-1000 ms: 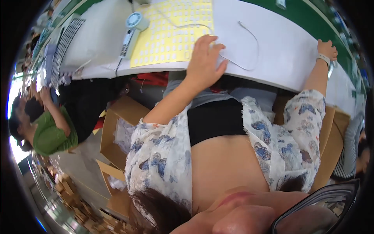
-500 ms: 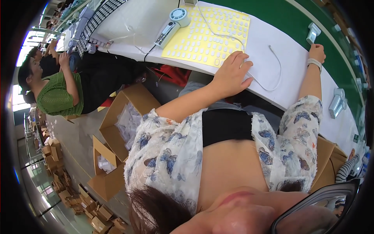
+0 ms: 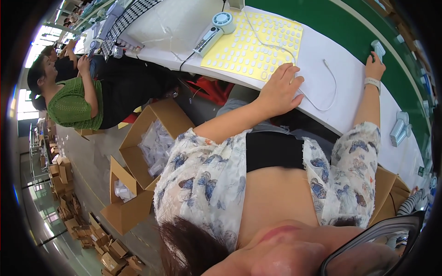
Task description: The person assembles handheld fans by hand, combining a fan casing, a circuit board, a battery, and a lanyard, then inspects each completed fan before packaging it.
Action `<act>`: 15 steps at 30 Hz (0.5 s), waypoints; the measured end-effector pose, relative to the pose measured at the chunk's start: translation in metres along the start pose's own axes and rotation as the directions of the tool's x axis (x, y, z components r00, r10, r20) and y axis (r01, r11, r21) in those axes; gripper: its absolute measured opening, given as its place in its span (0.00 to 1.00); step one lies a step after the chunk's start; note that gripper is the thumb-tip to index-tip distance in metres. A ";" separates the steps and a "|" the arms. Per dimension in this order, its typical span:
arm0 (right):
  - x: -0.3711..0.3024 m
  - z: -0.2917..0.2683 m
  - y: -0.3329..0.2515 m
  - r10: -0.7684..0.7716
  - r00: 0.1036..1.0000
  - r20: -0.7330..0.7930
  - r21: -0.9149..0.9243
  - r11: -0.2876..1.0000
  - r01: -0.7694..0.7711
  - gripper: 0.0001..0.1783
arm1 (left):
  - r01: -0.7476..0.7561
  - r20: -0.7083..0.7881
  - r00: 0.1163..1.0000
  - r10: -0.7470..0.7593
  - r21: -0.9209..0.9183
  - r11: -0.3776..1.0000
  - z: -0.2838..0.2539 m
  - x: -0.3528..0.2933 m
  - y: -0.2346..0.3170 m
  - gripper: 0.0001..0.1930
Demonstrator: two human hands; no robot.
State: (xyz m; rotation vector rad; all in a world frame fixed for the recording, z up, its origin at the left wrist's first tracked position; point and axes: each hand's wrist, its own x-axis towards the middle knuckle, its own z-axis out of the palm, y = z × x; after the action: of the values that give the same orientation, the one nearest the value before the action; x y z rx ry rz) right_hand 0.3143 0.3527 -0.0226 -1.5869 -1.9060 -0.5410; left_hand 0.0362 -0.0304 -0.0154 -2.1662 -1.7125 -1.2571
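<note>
My left hand [image 3: 282, 89] rests at the table's near edge with its fingers spread. Its fingertips touch the corner of a yellow sheet [image 3: 221, 62] of small white oval stickers, beside a white cable [image 3: 332, 85]. Farther right, my right hand [image 3: 375, 69], a pale band on its wrist, has its fingers round the lower end of a light blue handheld fan [image 3: 378, 48] over the green belt. Another handheld fan [image 3: 214, 34], with a round head, lies across the sheet's left edge, a dark cord at its lower end. A third light blue fan [image 3: 400, 129] lies on the table to the right.
The white table [image 3: 317, 46] curves along the green conveyor belt [image 3: 338, 20]. Left of the sheet lies a clear plastic bag [image 3: 172, 23]. Open cardboard boxes [image 3: 133, 161] with plastic-wrapped items stand on the floor at left. A co-worker in a green top [image 3: 76, 103] sits at far left.
The view has shifted slightly. The fan at my right hand has come nearer and a little to the right, and that hand has changed its hold. My left hand stays on the sheet's corner.
</note>
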 end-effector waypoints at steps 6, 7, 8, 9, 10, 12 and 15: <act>-0.034 -0.084 -0.076 0.040 0.980 0.196 0.622 0.767 -0.156 0.15 | 0.025 -0.007 1.000 -0.025 0.008 1.000 0.001 -0.007 -0.012 0.21; -0.043 -0.095 -0.087 0.028 0.984 0.179 0.705 0.694 -0.148 0.14 | 0.025 -0.003 1.000 -0.025 0.004 1.000 0.002 -0.007 -0.012 0.21; -0.051 -0.102 -0.095 0.029 0.983 0.182 0.702 0.696 -0.151 0.14 | 0.021 -0.005 1.000 -0.021 0.001 1.000 0.003 -0.006 -0.013 0.20; -0.060 -0.107 -0.101 -0.026 0.987 0.161 0.739 0.666 -0.103 0.14 | 0.014 -0.005 1.000 -0.014 -0.004 1.000 0.005 -0.004 -0.012 0.20; -0.069 -0.110 -0.105 -0.077 0.988 0.137 0.772 0.633 -0.058 0.14 | 0.005 -0.004 1.000 -0.005 -0.011 1.000 0.007 -0.002 -0.011 0.20; -0.085 -0.115 -0.120 -0.136 0.984 0.114 0.810 0.586 -0.013 0.14 | 0.008 0.002 1.000 -0.008 -0.012 1.000 0.008 -0.002 -0.013 0.20; -0.107 -0.127 -0.144 -0.311 0.942 0.125 0.876 0.481 0.043 0.13 | 0.013 -0.001 1.000 -0.013 -0.008 1.000 0.006 -0.003 -0.016 0.20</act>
State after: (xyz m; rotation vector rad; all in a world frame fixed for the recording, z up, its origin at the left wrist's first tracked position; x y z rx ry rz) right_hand 0.2088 0.1622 0.0092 -0.7777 -2.0262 0.5827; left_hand 0.0260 -0.0235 -0.0272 -2.1617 -1.7267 -1.2698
